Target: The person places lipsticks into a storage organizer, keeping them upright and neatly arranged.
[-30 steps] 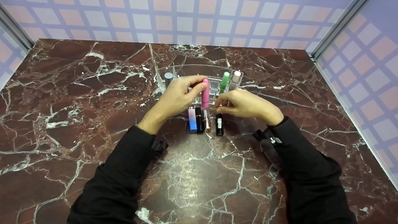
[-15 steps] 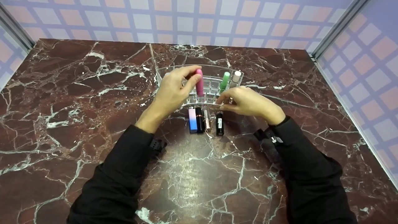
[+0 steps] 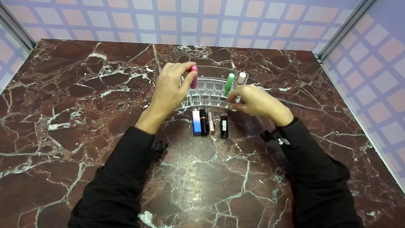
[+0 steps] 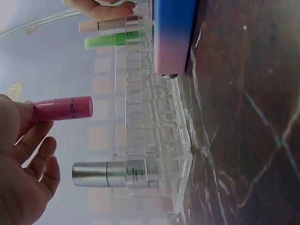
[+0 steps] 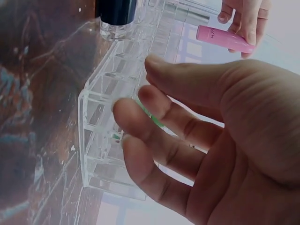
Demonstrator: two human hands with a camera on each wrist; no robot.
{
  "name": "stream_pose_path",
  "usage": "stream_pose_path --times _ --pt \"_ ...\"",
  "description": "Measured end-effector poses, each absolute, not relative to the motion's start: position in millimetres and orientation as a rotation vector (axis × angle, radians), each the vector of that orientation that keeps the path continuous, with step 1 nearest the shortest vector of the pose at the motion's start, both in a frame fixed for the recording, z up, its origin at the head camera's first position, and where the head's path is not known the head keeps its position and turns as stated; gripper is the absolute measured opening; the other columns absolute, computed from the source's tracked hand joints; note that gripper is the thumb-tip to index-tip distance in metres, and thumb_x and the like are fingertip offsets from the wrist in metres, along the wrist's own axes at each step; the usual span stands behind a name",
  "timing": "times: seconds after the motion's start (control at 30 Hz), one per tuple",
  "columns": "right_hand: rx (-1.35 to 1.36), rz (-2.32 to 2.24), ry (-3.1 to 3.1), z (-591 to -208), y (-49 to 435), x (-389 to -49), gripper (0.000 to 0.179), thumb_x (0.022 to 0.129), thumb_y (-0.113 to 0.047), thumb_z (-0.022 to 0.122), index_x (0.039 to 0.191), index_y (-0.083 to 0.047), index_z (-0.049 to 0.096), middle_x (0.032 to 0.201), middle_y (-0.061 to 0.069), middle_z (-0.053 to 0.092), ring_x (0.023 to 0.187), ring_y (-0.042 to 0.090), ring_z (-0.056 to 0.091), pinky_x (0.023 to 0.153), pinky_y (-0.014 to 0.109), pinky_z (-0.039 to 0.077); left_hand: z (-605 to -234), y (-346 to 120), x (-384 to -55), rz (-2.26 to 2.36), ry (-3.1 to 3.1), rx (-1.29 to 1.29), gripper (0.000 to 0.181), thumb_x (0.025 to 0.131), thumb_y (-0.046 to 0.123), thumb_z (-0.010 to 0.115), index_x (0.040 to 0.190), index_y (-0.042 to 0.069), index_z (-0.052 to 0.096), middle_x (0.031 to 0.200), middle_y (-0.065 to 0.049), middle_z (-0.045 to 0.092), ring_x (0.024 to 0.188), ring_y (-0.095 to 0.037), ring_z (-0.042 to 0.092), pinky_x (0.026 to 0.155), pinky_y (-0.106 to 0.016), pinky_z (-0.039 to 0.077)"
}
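A pink lipstick tube (image 3: 194, 77) is pinched between thumb and fingers of my left hand (image 3: 169, 88), above the left part of a clear tiered organizer (image 3: 207, 105). In the left wrist view its lower end points at the organizer, with a gap between them. Standing in the organizer are a silver tube (image 4: 93, 174), a green tube (image 3: 229, 84) and a white-capped tube (image 3: 242, 78). My right hand (image 3: 258, 103) is at the organizer's front right corner, fingers loosely bent and holding nothing; whether it touches the organizer I cannot tell.
In front of the organizer lie a pink-and-blue tube (image 3: 196, 123), a black tube (image 3: 203, 122) and a rose-gold tube (image 3: 211, 123) side by side. Another black tube (image 3: 224, 126) with a white label lies to their right. A tiled-pattern wall (image 3: 190, 22) stands behind the table.
My left hand has carried the pink lipstick tube away from the lying tubes, back and to the left over the organizer. My right hand has shifted slightly right.
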State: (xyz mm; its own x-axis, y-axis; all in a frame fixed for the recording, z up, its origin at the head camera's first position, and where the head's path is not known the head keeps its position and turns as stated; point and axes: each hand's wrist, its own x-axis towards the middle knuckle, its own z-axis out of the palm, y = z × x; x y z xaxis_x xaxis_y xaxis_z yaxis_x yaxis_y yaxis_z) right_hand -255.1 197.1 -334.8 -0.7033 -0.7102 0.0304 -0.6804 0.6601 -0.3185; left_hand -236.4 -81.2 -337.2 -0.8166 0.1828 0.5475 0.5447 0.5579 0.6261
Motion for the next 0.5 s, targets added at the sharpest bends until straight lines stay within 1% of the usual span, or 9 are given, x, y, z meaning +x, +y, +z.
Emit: stream_pose_path --times 0.1,0.23,0.37,0.5 --pt "-1.134 -0.459 2.786 -334.6 198.1 -255.1 0.020 0.091 -0.008 0.077 0.111 -0.003 0.075 0.110 0.013 0.074 0.096 0.030 0.071 0.090 0.047 0.056 -337.4 -82.8 -236.6 -1.143 -2.397 -0.558 0.033 0.104 0.018 0.061 0.131 0.000 0.065 0.118 -0.014 0.072 0.109 -0.031 0.057 0.101 -0.041 0.043" --pt "-1.093 -0.430 2.789 -333.3 199.2 -255.2 0.022 0.091 -0.008 0.077 0.113 -0.004 0.075 0.112 0.013 0.075 0.097 0.030 0.072 0.092 0.048 0.056 -338.1 -85.9 -237.7 -1.067 -2.424 -0.508 0.033 0.104 0.020 0.062 0.131 0.001 0.065 0.121 -0.014 0.072 0.110 -0.030 0.057 0.102 -0.043 0.042" --pt "-1.069 -0.429 2.790 -332.5 200.2 -255.3 0.022 0.091 -0.007 0.077 0.113 -0.005 0.076 0.111 0.011 0.076 0.094 0.028 0.073 0.091 0.047 0.057 -339.2 -88.8 -237.9 -0.979 -2.419 -0.445 0.031 0.104 0.021 0.062 0.129 0.002 0.067 0.121 -0.014 0.072 0.109 -0.030 0.058 0.102 -0.044 0.042" --pt "-1.056 -0.427 2.797 -333.9 201.2 -256.1 0.020 0.091 -0.005 0.077 0.111 -0.005 0.076 0.110 0.012 0.076 0.093 0.028 0.074 0.089 0.047 0.057 -340.5 -89.8 -238.0 -0.949 -2.410 -0.414 0.031 0.105 0.022 0.061 0.128 0.002 0.068 0.120 -0.014 0.073 0.108 -0.031 0.059 0.101 -0.044 0.042"
